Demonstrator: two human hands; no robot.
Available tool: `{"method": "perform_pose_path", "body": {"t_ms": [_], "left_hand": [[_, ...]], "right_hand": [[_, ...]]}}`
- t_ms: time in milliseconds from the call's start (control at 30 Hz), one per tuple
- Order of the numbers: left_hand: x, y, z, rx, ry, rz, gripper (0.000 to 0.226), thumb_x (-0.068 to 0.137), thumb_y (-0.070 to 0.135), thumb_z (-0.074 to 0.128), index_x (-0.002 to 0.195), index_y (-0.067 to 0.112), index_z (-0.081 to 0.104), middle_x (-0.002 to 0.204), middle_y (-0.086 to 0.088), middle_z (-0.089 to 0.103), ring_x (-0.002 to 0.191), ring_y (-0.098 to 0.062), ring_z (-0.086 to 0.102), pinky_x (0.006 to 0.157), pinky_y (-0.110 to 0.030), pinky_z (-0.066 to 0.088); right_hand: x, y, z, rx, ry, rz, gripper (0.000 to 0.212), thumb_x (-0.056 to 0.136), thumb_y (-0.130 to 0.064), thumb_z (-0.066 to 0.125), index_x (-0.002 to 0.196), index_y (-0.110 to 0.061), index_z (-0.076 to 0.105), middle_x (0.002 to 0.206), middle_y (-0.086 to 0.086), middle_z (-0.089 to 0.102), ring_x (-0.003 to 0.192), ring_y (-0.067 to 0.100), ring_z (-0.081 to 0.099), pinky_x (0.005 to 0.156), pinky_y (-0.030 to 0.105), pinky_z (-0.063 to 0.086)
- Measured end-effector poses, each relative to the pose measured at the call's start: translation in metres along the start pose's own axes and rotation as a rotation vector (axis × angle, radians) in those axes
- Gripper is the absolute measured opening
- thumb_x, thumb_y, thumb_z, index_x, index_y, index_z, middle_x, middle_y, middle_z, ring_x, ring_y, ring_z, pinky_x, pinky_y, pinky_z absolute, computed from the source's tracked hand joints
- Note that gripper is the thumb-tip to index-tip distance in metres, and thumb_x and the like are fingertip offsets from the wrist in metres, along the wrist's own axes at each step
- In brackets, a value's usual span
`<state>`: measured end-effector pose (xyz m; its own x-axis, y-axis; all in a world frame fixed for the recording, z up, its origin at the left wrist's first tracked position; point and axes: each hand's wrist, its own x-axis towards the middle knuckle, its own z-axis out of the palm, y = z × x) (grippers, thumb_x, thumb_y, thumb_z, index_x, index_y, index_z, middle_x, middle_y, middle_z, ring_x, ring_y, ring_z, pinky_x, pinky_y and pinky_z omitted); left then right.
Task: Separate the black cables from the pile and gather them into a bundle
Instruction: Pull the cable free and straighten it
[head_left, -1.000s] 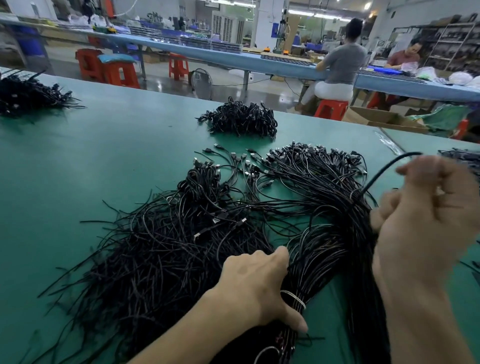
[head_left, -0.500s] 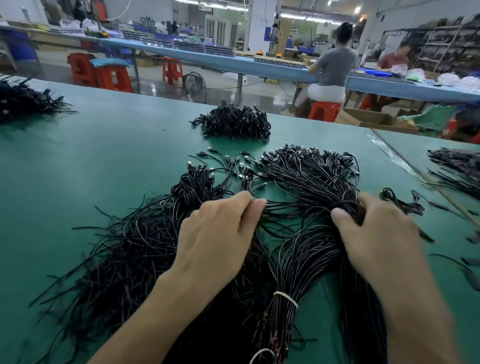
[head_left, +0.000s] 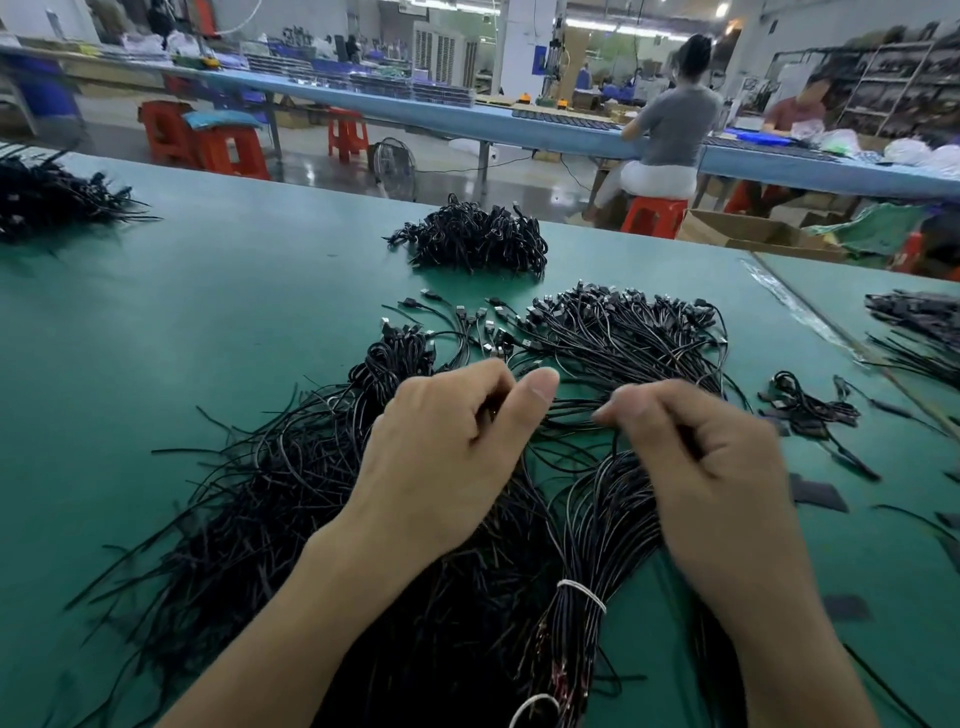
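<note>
Table (head_left: 234, 322): 1 cable pile (head_left: 291, 493); L hand (head_left: 447, 457), R hand (head_left: 711, 467), fingers (head_left: 457, 382) clamped on it

Flat green bench top (head_left: 208, 322): smooth matt mat, rubbery look, faint sheen. Heap of thin black cables (head_left: 270, 499) on it: plastic sheathing, slightly glossy along the curves. Small black plug ends (head_left: 613, 306) at the heap's far side: hard plastic, some with bright metal tips. Thin white band (head_left: 582, 592) round a bunch at the heap's near edge: matt, rubber-like. Beyond the heap: red moulded stool (head_left: 228, 150), glossy plastic; brown cardboard box (head_left: 753, 234), dull; grey floor (head_left: 322, 166), polished, reflective.
</note>
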<state>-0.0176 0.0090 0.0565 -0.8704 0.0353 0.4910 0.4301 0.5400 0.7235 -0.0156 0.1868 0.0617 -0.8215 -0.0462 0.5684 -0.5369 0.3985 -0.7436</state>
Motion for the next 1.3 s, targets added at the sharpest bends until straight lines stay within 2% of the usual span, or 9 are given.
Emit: {"method": "perform_pose_path", "body": {"t_ms": [100,200,267,467,667,800,933,1100,1300], "left_hand": [[0.0,0.005,-0.006,-0.201,-0.414,-0.155,0.055,0.086,0.069,0.04,0.058,0.022,0.05,0.043,0.011,0.038,0.038,-0.007,0.03,0.041,-0.023,0.032],[-0.004,0.009,-0.008,-0.444,-0.843,-0.174,0.053,0.097,0.059,0.044,0.057,0.025,0.055,0.047,0.012,0.035,0.04,-0.007,0.028,0.041,-0.018,0.026],[-0.006,0.013,-0.009,-0.691,-0.956,-0.185,0.047,0.099,0.047,0.048,0.058,0.026,0.054,0.047,0.011,0.036,0.039,-0.006,0.026,0.04,-0.016,0.025],[0.006,0.007,-0.008,-1.289,-0.395,-0.362,0.038,0.097,0.044,0.048,0.069,0.022,0.063,0.052,0.011,0.031,0.039,-0.001,0.026,0.033,-0.013,0.026],[0.004,-0.014,0.018,-0.943,0.047,-0.282,0.038,0.093,0.036,0.046,0.091,0.008,0.072,0.07,-0.001,0.063,0.064,-0.013,0.062,0.058,-0.023,0.054],[-0.001,-0.017,0.023,-0.501,-0.052,-0.161,0.034,0.101,0.029,0.046,0.084,0.009,0.068,0.065,0.0,0.067,0.058,-0.012,0.064,0.054,-0.022,0.052],[-0.004,-0.002,0.017,-0.453,-0.354,-0.244,0.064,0.093,0.063,0.031,0.053,0.021,0.058,0.039,0.004,0.048,0.031,-0.008,0.041,0.037,-0.014,0.032],[-0.005,0.009,-0.002,-0.786,-0.605,-0.345,0.065,0.101,0.058,0.029,0.053,0.022,0.053,0.04,0.011,0.038,0.032,-0.004,0.03,0.034,-0.014,0.026],[0.006,0.003,-0.006,-1.405,-0.284,-0.326,0.044,0.097,0.042,0.047,0.07,0.015,0.069,0.055,0.006,0.056,0.042,-0.004,0.05,0.041,-0.015,0.043]], "right_hand": [[0.001,0.006,-0.006,0.199,0.196,0.067,0.025,0.097,-0.039,0.055,0.083,-0.027,0.073,0.05,-0.015,0.047,0.047,0.007,0.031,0.045,0.028,0.027],[0.001,0.008,-0.003,0.235,0.221,0.164,0.024,0.094,-0.044,0.06,0.081,-0.027,0.071,0.054,-0.014,0.045,0.052,0.01,0.034,0.049,0.03,0.031],[0.0,0.01,0.001,0.16,0.162,0.217,0.022,0.089,-0.051,0.062,0.081,-0.033,0.073,0.055,-0.014,0.054,0.05,0.007,0.041,0.048,0.026,0.038],[-0.008,0.003,0.016,0.008,-0.474,0.315,0.026,0.09,-0.051,0.057,0.082,-0.032,0.073,0.059,0.003,0.049,0.053,0.023,0.038,0.052,0.04,0.033],[-0.011,-0.009,0.017,-0.112,-0.611,0.28,0.022,0.095,-0.035,0.058,0.078,-0.03,0.07,0.053,0.0,0.048,0.048,0.01,0.037,0.046,0.032,0.032],[-0.01,-0.017,0.009,-0.089,-0.507,0.142,0.024,0.093,-0.037,0.057,0.075,-0.026,0.07,0.054,-0.004,0.055,0.045,0.003,0.039,0.043,0.027,0.033],[-0.003,-0.017,0.001,-0.023,-0.247,0.051,0.022,0.088,-0.038,0.066,0.069,-0.027,0.07,0.063,-0.01,0.068,0.054,0.007,0.059,0.054,0.024,0.048],[-0.003,-0.01,0.004,0.194,-0.093,0.144,0.022,0.077,-0.046,0.068,0.078,-0.024,0.071,0.058,0.003,0.06,0.049,0.01,0.046,0.044,0.023,0.038],[-0.009,-0.012,0.018,-0.005,-0.422,0.253,0.021,0.089,-0.046,0.061,0.083,-0.03,0.073,0.058,-0.004,0.061,0.044,0.001,0.04,0.042,0.02,0.03]]}}
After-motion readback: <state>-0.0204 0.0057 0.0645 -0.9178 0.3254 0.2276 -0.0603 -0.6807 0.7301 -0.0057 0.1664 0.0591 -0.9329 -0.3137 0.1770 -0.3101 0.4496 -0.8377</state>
